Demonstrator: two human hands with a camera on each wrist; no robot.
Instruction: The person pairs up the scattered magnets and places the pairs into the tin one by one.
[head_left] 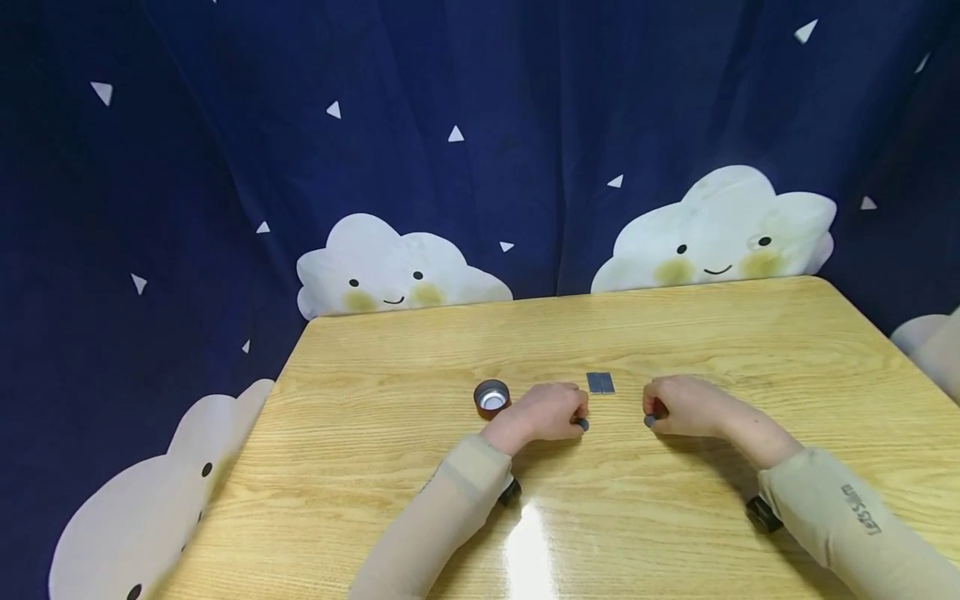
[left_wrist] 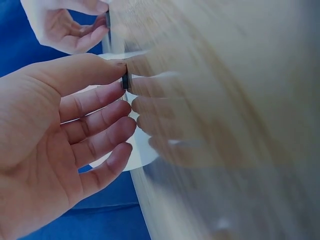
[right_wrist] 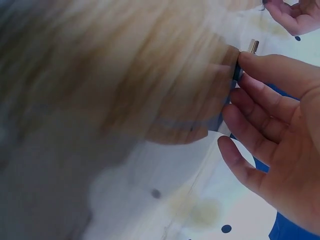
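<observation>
My left hand pinches a small dark grey disc between thumb and forefinger, low over the wooden table. In the left wrist view the left disc appears edge-on at the fingertips, beside the tabletop; the other fingers are loosely bent. To the right, my right hand pinches a similar dark grey disc the same way. The right wrist view shows the right disc under the thumb tip. A short gap separates the hands. Just beyond it, two dark rectangular plates lie side by side.
A round, open, reddish-brown container with a silvery inside stands by the left wrist. The wooden table reaches back to a dark blue curtain with white clouds. A dark wrist device sits under the right sleeve.
</observation>
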